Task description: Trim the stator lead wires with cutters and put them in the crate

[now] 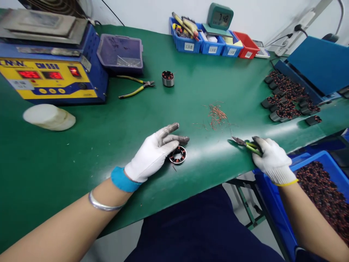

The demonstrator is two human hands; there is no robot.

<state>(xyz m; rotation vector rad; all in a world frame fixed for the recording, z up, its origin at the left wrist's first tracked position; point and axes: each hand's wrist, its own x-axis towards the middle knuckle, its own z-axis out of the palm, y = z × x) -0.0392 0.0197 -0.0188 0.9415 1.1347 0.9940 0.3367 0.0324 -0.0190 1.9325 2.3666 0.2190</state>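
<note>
My left hand (pixel 156 149), in a white glove with grey fingertips, lies with its fingers stretched out. Its thumb reaches over the upper edge of a small motor stator (pixel 177 155), a metal ring with copper windings lying on the green mat. A thin wire end sticks out below this ring. Farther right, my gloved right hand (pixel 271 158) is closed around green-handled wire cutters (pixel 249 145), whose jaws point left just above the mat. Beyond their tip lies a heap of copper wire clippings (pixel 217 115). Whether the jaws hold a wire, I cannot tell.
Another stator (pixel 168 79) stands near yellow-handled cutters (pixel 137 86). At left are a soldering station (pixel 54 78), a white cylinder (pixel 49 117) and a purple bin (pixel 120 54). Many stators (pixel 289 96) stand at right; a blue crate (pixel 305 160) full of them sits below the table edge.
</note>
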